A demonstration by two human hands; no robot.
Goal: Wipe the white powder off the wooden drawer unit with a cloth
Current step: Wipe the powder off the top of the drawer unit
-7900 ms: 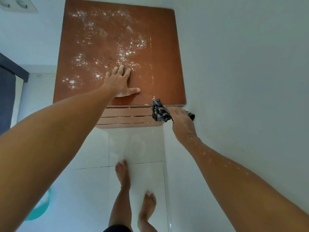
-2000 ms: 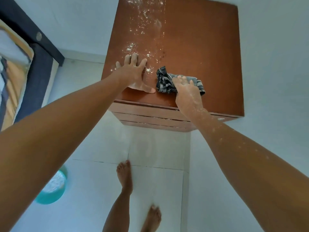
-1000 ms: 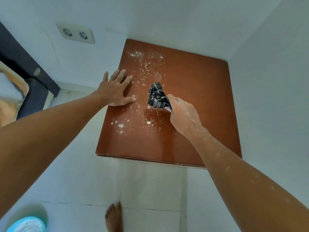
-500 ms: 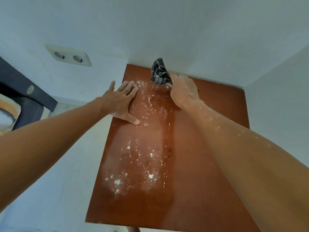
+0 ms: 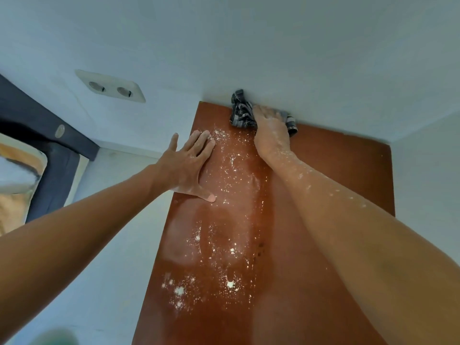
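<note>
White wall [image 5: 273, 46] behind cloth [image 5: 240, 113]

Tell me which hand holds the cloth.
The right hand, pressing the dark checked cloth at the back edge; the left hand lies flat and empty.

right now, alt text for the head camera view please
A right hand presses a dark checked cloth at the wall edge of a brown wooden drawer unit top, while the left hand lies flat beside a streak of white powder.
</note>
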